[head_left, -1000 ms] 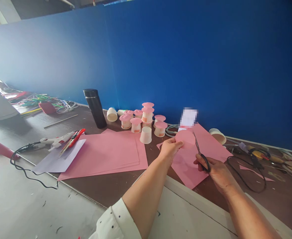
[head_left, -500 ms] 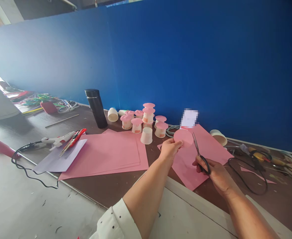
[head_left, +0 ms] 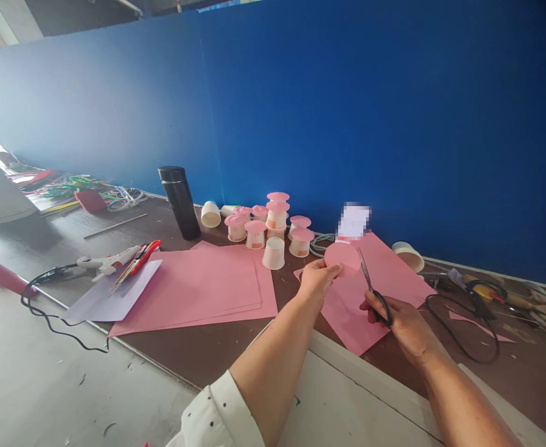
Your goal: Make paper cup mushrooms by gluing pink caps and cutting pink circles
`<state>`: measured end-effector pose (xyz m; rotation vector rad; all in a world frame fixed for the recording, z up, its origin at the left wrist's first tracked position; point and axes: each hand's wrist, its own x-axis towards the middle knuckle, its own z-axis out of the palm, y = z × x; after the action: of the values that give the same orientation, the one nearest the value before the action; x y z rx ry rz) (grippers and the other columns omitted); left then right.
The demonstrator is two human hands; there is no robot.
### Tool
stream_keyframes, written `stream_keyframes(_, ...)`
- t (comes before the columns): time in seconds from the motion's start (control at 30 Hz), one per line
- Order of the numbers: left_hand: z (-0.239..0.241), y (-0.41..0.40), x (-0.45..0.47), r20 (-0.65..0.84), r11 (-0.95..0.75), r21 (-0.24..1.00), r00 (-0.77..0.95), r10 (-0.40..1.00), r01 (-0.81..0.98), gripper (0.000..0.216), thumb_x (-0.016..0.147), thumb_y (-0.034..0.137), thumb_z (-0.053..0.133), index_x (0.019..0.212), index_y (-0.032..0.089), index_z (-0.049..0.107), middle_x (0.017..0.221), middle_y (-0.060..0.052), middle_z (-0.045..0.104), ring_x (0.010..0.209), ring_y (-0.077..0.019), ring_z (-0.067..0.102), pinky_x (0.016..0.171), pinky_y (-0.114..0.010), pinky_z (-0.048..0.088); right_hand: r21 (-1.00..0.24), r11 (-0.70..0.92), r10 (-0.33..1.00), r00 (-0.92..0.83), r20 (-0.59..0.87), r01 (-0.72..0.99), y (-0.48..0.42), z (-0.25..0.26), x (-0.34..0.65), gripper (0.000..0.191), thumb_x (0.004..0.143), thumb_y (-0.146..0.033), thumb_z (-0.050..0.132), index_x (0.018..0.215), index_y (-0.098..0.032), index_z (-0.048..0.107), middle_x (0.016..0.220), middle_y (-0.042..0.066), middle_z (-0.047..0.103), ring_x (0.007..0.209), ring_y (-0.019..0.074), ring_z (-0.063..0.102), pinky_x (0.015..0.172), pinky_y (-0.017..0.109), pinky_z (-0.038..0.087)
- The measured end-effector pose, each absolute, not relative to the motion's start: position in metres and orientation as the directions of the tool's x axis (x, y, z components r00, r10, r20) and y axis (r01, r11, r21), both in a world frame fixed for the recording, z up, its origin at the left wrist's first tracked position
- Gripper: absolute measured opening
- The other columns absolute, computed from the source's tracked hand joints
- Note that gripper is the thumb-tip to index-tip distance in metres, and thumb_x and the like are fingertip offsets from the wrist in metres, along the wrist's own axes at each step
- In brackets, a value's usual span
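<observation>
Between the thumb and fingers of my left hand [head_left: 318,278] is a round pink paper disc [head_left: 342,257], held by its lower left edge. My right hand [head_left: 403,320] grips black-handled scissors [head_left: 366,270], whose blades point up along the disc's right side. Whether the blades touch the paper I cannot tell. Beneath both hands lies a large pink sheet [head_left: 347,316]. To the left, a plain white paper cup [head_left: 273,253] stands upside down in front of several cups topped with pink paper roofs [head_left: 255,230].
More pink sheets [head_left: 198,285] lie left, beside a pale sheet carrying a glue gun [head_left: 110,261] and a red utility knife [head_left: 145,256]. A black flask [head_left: 180,202] stands behind. Black cable [head_left: 463,347] and a tipped cup [head_left: 407,256] are on the right. A blue partition [head_left: 324,112] closes the back.
The scissor blades have tilted very slightly to the left at their tips. Both hands keep their place, with the disc still held.
</observation>
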<state>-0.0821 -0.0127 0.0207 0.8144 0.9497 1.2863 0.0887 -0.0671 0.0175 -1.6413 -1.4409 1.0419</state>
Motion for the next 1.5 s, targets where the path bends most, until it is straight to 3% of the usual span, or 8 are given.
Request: stream_keyframes(1.5, 0.031, -0.021, -0.082, -0.157, 0.151, 0.915, 0.014, 0.987, -0.373, 0.016, 0.061, 0.025, 0.069, 0.059, 0.015, 0.057, 0.055, 0.003, 0.048, 0.051, -0.0056, 0.036, 0.052, -0.021, 0.027, -0.858, -0.089, 0.995, 0.081, -0.056, 0.506, -0.069, 0.021, 0.086, 0.053, 0.074, -0.070, 0.057, 0.069, -0.019, 0.071, 0.064, 0.005, 0.064, 0.071, 0.0213, 0.058, 0.064, 0.030, 0.040)
